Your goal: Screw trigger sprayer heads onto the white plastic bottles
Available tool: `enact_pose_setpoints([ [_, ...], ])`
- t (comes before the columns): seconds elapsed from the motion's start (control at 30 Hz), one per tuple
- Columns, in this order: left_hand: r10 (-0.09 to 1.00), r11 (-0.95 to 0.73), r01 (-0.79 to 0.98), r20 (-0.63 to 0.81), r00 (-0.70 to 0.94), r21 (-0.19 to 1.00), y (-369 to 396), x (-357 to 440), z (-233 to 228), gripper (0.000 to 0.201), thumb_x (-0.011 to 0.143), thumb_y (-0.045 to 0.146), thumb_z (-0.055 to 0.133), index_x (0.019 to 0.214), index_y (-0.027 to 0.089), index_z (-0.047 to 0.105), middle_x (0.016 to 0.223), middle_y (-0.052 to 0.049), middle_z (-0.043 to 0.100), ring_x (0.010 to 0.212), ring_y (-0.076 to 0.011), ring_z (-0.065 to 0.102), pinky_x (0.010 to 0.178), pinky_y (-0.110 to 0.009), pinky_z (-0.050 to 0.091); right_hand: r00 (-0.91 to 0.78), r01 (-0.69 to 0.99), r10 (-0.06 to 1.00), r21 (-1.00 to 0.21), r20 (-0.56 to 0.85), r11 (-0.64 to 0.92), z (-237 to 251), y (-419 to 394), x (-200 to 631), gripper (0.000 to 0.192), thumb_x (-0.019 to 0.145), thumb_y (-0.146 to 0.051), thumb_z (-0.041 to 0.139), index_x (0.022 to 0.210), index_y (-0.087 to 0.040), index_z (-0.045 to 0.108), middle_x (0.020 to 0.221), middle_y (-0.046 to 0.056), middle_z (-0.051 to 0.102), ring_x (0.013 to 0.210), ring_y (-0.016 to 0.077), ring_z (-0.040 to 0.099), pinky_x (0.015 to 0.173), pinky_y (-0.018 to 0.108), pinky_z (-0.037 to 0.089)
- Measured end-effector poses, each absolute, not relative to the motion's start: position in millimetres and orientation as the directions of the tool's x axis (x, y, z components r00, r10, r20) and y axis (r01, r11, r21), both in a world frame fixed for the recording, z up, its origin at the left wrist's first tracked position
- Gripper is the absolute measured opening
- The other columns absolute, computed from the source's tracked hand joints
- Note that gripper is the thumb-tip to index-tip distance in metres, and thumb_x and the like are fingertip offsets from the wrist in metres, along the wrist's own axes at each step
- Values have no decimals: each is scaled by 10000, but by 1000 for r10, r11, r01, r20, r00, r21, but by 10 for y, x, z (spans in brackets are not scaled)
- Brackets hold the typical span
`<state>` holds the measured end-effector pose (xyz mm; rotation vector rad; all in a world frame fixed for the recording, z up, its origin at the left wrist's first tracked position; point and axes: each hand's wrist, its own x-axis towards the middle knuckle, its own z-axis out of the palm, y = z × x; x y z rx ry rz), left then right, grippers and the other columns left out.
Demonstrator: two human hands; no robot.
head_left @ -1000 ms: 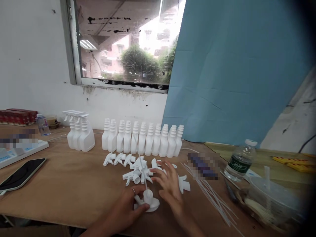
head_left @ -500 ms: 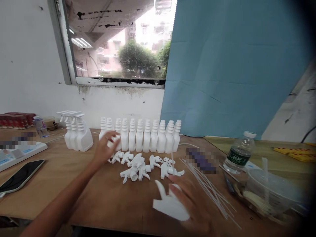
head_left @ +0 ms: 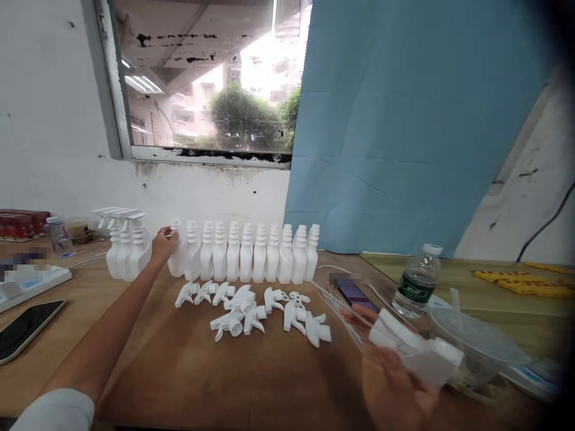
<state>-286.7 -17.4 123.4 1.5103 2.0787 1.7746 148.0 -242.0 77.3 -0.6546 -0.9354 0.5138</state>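
While our left fingers (head_left: 167, 231) clamp upright bottle (head_left: 178, 258) by neck, slanted spray head (head_left: 422, 354) sits well apart, rightward, nearer us; right fingers (head_left: 390, 363) clamp it.

Our brown, flat-topped desk (head_left: 179, 365) carries a row of white plastic bottles with ringed necks (head_left: 247, 260), standing upright. Left of them we see three white bottles fitted with trigger tops (head_left: 128, 254). Before the row lie loose white plastic trigger heads (head_left: 294, 315) and small white rings (head_left: 294, 296). To our right are thin white tubes (head_left: 332, 305); to our left, a dark-screened phone (head_left: 31, 326) near a white-and-blue power strip (head_left: 49, 277).
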Motion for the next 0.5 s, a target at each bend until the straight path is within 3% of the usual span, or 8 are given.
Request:
enact_pose_setpoints([
  [0.17, 550, -228, 716, 694, -464, 660, -806, -2716, 1253, 402, 924, 296, 428, 1294, 145, 472, 1220, -125, 591, 1083, -248, 582, 952, -362, 454, 428, -380, 766, -674, 480, 634, 939, -2448, 1470, 252, 811, -424, 645, 1011, -272, 661, 926, 50, 737, 859, 271, 698, 834, 494, 534],
  [0.2, 529, -273, 749, 744, -408, 604, -979, -2646, 1237, 384, 932, 303, 421, 1290, 179, 483, 1257, -101, 571, 1143, -245, 544, 1006, -365, 412, 417, -416, 772, -655, 480, 631, 970, -2461, 1458, 245, 809, -429, 649, 1001, -278, 665, 917, 41, 740, 841, 258, 702, 828, 473, 535],
  [0.27, 453, -421, 830, 878, -156, 365, -1315, -2476, 1189, 366, 956, 296, 378, 1285, 180, 487, 1254, -114, 558, 1174, -266, 507, 1034, -405, 375, 381, -501, 797, -620, 468, 603, 1011, -2492, 1426, 235, 791, -421, 681, 973, -274, 677, 898, 34, 746, 811, 236, 707, 816, 423, 538],
  [0.33, 425, -510, 839, 903, 56, 188, -1587, -2295, 1135, 350, 963, 254, 371, 1291, 195, 478, 1219, -117, 561, 1133, -269, 513, 1004, -427, 382, 347, -560, 823, -604, 450, 567, 1018, -2517, 1394, 231, 777, -401, 708, 966, -270, 686, 889, 29, 748, 792, 226, 710, 802, 395, 540],
  [0.5, 363, -624, 782, 889, 281, 7, -1873, -1968, 1093, 439, 940, 116, 395, 1369, 209, 395, 1198, -134, 537, 1106, -275, 497, 945, -447, 388, 298, -597, 853, -613, 429, 517, 956, -2508, 1334, 260, 768, -376, 730, 1003, -273, 686, 919, 28, 748, 820, 232, 712, 806, 405, 547],
])
